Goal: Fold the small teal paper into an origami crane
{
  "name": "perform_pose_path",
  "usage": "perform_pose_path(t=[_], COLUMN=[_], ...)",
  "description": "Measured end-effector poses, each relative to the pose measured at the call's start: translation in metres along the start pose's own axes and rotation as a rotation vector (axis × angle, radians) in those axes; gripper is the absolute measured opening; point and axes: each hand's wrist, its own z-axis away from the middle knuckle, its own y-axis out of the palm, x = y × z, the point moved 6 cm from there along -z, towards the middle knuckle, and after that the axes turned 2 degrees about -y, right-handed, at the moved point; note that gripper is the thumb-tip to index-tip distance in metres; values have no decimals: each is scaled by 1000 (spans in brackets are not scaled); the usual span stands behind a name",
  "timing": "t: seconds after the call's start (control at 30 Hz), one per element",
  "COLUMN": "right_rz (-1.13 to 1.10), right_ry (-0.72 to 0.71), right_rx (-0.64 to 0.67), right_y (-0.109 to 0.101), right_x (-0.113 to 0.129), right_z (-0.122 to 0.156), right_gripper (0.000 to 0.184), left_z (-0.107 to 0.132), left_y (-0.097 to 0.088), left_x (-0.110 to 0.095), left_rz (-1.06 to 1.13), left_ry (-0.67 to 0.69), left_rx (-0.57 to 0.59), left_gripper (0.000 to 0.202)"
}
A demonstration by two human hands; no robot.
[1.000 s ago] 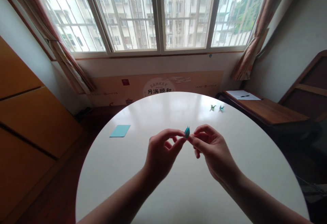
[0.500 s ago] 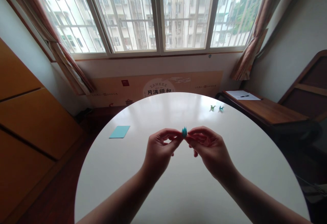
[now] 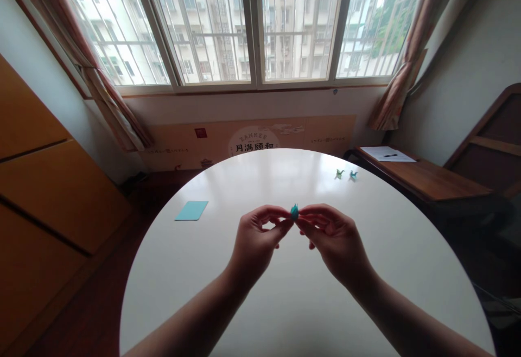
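Observation:
A small folded teal paper piece (image 3: 294,212), with pointed tips facing up, is held above the white table (image 3: 260,303). My left hand (image 3: 260,235) pinches it from the left between thumb and forefinger. From the other side, my right hand (image 3: 331,235) pinches the same piece with thumb and fingertips. The fingers cover its lower part and sides. Off to the left on the table lies a flat stack or sheet of square teal paper (image 3: 191,210). Toward the far right stand a green folded paper crane (image 3: 338,174) and a blue folded paper crane (image 3: 353,175).
The round table's edge curves away on both sides. Beyond it on the right is a wooden surface (image 3: 443,175) with white paper (image 3: 386,154) and a dark pen (image 3: 391,155). A barred window (image 3: 256,26) and curtains are behind; an orange-brown cabinet (image 3: 40,194) stands left.
Both hands keep their pinch on the folded paper, with only a very slight shift. The view itself has moved a little; the things on the table stay where they were.

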Motion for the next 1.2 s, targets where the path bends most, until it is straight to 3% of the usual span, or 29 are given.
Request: perform_pose_path(t=[0.2, 0.4, 0.67, 0.87, 1.07, 1.2], right_rz=[-37, 0, 126, -86, -209, -184], right_ry=[8, 36, -35, 151, 348, 350], right_rx=[31, 39, 1, 64, 129, 155], right_y=[1, -1, -1, 0, 3, 3], right_x=[-5, -10, 1, -10, -17, -17], right_z=[-3, -3, -3, -6, -7, -9], right_gripper=[21, 26, 26, 38, 36, 36], left_z=[0, 3, 4, 0, -5, -5], left_y=[1, 1, 0, -2, -2, -2], left_x=[-4, -12, -22, -20, -20, -18], left_rz=[-88, -262, -392, -289, -344, -381], left_ry=[47, 178, 336, 255, 262, 275], left_rx=[25, 48, 68, 144, 184, 191], left_gripper=[8, 5, 10, 10, 12, 12])
